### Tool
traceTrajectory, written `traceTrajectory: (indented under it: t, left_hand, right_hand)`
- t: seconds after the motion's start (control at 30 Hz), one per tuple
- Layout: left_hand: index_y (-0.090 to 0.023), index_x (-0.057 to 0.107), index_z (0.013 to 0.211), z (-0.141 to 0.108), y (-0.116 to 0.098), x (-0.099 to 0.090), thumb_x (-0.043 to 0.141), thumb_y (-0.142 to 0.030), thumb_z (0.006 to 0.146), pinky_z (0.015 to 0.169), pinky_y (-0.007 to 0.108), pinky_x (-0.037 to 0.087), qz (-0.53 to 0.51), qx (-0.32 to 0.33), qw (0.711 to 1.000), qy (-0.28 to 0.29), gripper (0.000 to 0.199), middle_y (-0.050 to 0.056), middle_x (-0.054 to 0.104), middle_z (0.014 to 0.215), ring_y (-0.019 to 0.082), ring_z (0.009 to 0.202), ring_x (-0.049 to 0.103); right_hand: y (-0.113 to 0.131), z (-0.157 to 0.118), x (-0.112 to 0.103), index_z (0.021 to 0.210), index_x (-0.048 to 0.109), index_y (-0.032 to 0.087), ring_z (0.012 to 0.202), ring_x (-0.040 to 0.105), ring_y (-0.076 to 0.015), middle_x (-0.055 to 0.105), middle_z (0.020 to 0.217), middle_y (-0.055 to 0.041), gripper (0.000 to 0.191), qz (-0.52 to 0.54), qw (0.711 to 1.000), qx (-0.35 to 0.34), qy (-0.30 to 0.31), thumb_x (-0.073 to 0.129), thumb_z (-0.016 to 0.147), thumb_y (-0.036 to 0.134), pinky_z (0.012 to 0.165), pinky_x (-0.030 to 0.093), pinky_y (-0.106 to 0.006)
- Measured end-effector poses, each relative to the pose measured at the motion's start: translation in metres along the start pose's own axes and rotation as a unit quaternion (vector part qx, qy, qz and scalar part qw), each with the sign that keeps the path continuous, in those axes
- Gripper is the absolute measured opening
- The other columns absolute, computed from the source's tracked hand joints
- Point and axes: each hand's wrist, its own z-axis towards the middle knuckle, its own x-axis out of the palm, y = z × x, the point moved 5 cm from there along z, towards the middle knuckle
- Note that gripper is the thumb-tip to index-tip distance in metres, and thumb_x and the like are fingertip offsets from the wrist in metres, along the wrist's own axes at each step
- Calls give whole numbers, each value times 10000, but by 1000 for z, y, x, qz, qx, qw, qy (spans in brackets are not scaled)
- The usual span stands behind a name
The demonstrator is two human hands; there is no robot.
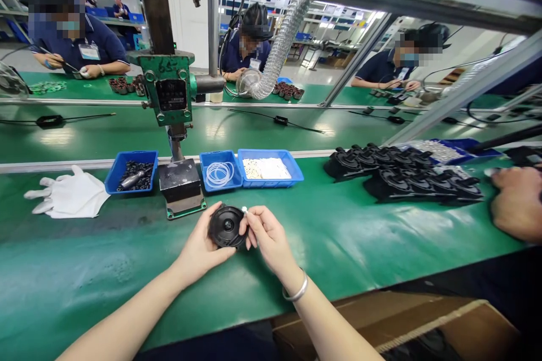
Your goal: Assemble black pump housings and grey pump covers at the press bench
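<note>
Black round part (226, 227) is hiding some fingers of left hand (205, 242). Right hand (269, 234) is partly covering white piece (244, 210), exact shape being too small to tell. Left forearm (127, 327) and right forearm (328, 324) are running out past bottom edge, right one overlapping cardboard box (406, 311), also being cut off there. Co-worker's hand (519, 203) is blurring at right edge. Press column (153, 5) is leaving through top edge. Nameplate (171, 94) is carrying print too small for reading.
</note>
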Motion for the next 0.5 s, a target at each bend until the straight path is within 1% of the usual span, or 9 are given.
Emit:
traceTrajectory:
  t: [0.07, 0.13, 0.17, 0.2, 0.27, 0.33, 0.37, 0.5]
  left_hand:
    - [-291, 295, 1448, -1, -3, 2, 820, -208, 693, 998, 449, 550, -71, -15, 997, -6, 923, 120, 373, 1511, 327, 1356, 444]
    - [-313, 295, 1451, -3, -4, 1, 817, -243, 713, 892, 476, 603, -106, -38, 993, -27, 907, 120, 380, 1511, 350, 1321, 476]
    - [-306, 306, 1449, -3, -4, -1, 811, -255, 724, 900, 485, 600, -110, -41, 992, -40, 885, 119, 394, 1506, 350, 1319, 479]
    - [-290, 328, 1444, -3, -4, -3, 807, -264, 730, 958, 490, 572, -107, -35, 992, -54, 860, 115, 414, 1500, 341, 1335, 469]
    - [-254, 381, 1426, -3, -5, -8, 809, -271, 730, 1117, 463, 454, -86, -5, 994, -75, 817, 102, 451, 1490, 310, 1386, 426]
    - [-244, 399, 1421, -3, -4, -12, 801, -283, 743, 1197, 417, 352, -61, 19, 994, -86, 790, 91, 460, 1498, 279, 1418, 395]
    - [-246, 394, 1425, -3, -4, -13, 788, -295, 759, 1206, 409, 339, -49, 26, 995, -88, 775, 89, 454, 1508, 272, 1424, 392]
    - [-250, 365, 1441, -4, -1, -12, 716, -328, 835, 1200, 386, 352, 1, 41, 996, -77, 705, 93, 418, 1540, 251, 1433, 386]
  right_hand:
    - [4, -2, 3, 919, 526, 203, 458, 461, -55, 634, 710, 34, 233, -11, 1000, 8, 12, 524, 971, 430, 469, 400, -203]
    - [10, -4, 5, 949, 567, 195, 475, 484, -55, 640, 706, 29, 221, -41, 999, 6, 26, 530, 973, 412, 484, 394, -202]
    - [13, -5, 6, 969, 587, 193, 478, 491, -54, 641, 704, 28, 217, -60, 998, 1, 28, 534, 973, 403, 489, 393, -202]
    - [16, -6, 7, 985, 603, 192, 476, 497, -54, 641, 700, 27, 215, -80, 996, -5, 28, 536, 973, 396, 491, 394, -203]
    - [20, -9, 8, 980, 617, 190, 471, 511, -58, 638, 687, 27, 212, -115, 993, -13, 29, 533, 975, 385, 490, 404, -204]
    - [21, -12, 11, 949, 615, 189, 468, 524, -63, 631, 672, 27, 214, -145, 989, -13, 36, 519, 980, 377, 488, 416, -204]
    - [20, -13, 13, 941, 611, 189, 468, 527, -65, 626, 665, 28, 216, -157, 987, -13, 42, 511, 983, 375, 489, 422, -203]
    - [14, -14, 19, 932, 602, 189, 473, 527, -68, 612, 646, 31, 225, -175, 983, -13, 51, 492, 987, 378, 500, 431, -200]
